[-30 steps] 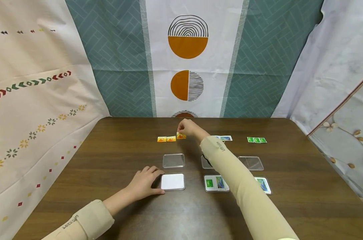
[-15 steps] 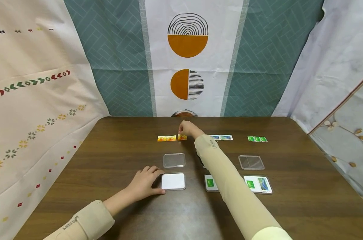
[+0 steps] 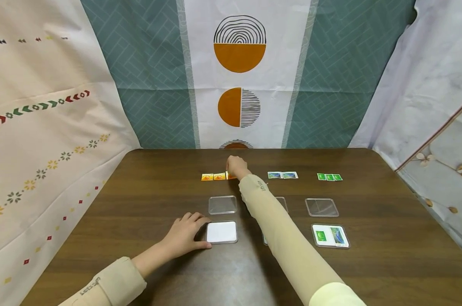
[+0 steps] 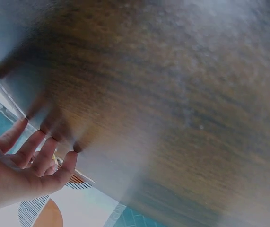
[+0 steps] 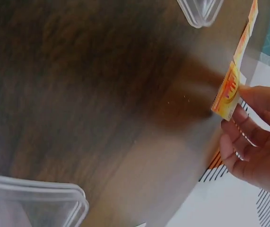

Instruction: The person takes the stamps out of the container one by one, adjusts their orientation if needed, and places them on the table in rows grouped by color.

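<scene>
In the head view my right hand point(image 3: 235, 165) is at the far side of the table, pinching an orange-yellow stamp point(image 5: 228, 92) between thumb and fingers. The right wrist view shows this stamp tilted, at the end of a row with other orange stamps point(image 3: 213, 177). My left hand point(image 3: 186, 234) rests on the table at the left end of a clear case with a white insert point(image 3: 221, 232). Its thumb and index finger lie by the case's two left corners, fingers spread and relaxed. Behind that case lies a clear lid point(image 3: 223, 205).
Two blue stamps point(image 3: 282, 175) and several green stamps point(image 3: 329, 177) lie in rows farther right. A second lid point(image 3: 322, 207) is behind a case holding green and blue stamps point(image 3: 331, 236). The right sleeve point(image 3: 280, 233) partly covers another case and lid.
My right hand has shifted slightly nearer and lower with the orange stamp, and the right forearm has swung left, uncovering the right-hand case and the blue stamps. My left hand has stayed in place.
</scene>
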Available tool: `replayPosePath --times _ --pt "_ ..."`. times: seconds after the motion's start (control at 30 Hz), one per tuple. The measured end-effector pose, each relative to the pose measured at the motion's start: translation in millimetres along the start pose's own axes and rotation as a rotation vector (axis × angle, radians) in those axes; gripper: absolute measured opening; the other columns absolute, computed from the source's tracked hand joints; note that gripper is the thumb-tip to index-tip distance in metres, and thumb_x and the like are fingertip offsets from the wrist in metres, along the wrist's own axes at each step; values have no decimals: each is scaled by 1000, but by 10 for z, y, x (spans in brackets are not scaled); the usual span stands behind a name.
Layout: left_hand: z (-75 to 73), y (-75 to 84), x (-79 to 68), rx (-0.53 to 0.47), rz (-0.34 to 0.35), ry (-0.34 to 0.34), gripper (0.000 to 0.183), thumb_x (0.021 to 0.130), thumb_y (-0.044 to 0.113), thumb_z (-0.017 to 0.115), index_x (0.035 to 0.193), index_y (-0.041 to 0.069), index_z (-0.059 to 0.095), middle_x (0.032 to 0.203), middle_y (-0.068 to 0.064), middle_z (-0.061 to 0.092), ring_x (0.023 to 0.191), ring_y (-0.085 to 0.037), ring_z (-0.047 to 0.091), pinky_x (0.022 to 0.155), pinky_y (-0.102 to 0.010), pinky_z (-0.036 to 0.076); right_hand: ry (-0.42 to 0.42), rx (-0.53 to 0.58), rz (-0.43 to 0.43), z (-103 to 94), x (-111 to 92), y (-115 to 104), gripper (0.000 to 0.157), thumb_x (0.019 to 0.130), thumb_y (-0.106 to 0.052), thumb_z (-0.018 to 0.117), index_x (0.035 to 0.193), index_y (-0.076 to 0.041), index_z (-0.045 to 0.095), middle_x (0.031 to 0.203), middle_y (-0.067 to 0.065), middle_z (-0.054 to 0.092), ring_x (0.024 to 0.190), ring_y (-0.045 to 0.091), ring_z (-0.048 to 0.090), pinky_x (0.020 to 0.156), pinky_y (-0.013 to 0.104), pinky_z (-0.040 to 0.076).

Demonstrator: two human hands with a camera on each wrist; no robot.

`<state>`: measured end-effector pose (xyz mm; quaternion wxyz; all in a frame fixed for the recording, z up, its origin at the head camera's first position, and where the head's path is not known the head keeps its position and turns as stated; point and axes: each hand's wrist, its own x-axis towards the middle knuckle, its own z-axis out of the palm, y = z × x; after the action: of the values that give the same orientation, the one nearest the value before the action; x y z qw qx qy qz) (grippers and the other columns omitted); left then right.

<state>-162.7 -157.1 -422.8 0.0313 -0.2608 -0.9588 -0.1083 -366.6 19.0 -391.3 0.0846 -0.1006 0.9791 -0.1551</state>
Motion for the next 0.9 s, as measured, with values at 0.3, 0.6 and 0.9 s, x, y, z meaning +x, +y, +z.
replayPosePath --times 0.3,0.6,0.9 --pt "4 -2 1 5 6 3 64 70 49 77 118 10 61 110 -7 61 99 -28 55 74 -53 47 37 22 76 82 89 -1 20 88 -5 52 71 -10 61 99 8 68 97 28 62 87 46 48" --pt "-1 -7 8 24 8 4 63 70 48 77 118 10 62 109 -6 61 98 -27 56 74 -51 48 59 29 58 103 82 3 15 88 -5 55 83 -9 68 98 7 69 95 28 63 83 45 50" --pt "10 -5 -2 24 4 -5 64 71 50 76 119 10 61 111 -7 61 100 -28 56 75 -53 48 59 -8 14 134 68 1 12 89 -5 56 84 -10 66 96 6 67 92 26 62 84 44 49"
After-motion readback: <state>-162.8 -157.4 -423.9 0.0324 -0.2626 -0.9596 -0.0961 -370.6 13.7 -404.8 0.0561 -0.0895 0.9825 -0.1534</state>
